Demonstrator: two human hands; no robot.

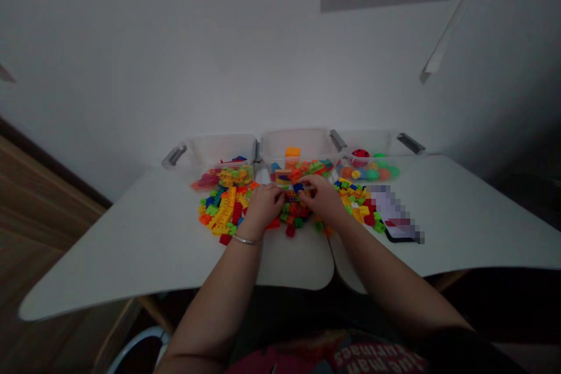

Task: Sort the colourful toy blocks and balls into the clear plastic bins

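My left hand (pixel 266 205) is closed, its curled fingertips at the left end of a small multi-coloured piece of joined toy bricks (pixel 291 194). Opposite it, my right hand (pixel 323 196) pinches a dark blue toy brick (pixel 298 187) just above that piece. Whether the blue brick touches the piece is too small to tell. Below and between the hands lie loose green and red bricks (pixel 290 230). A heap of mostly yellow bricks (pixel 225 213) spreads left of my left hand, and another heap (pixel 357 207) lies right of my right hand.
Three clear plastic boxes stand along the wall: a left box (pixel 219 145) and a middle box (pixel 302 139) with bricks, and a right box (pixel 372 140) with coloured balls. A phone (pixel 392 213) lies on the white table (pixel 464 216), right of the bricks. A printed sheet hangs above.
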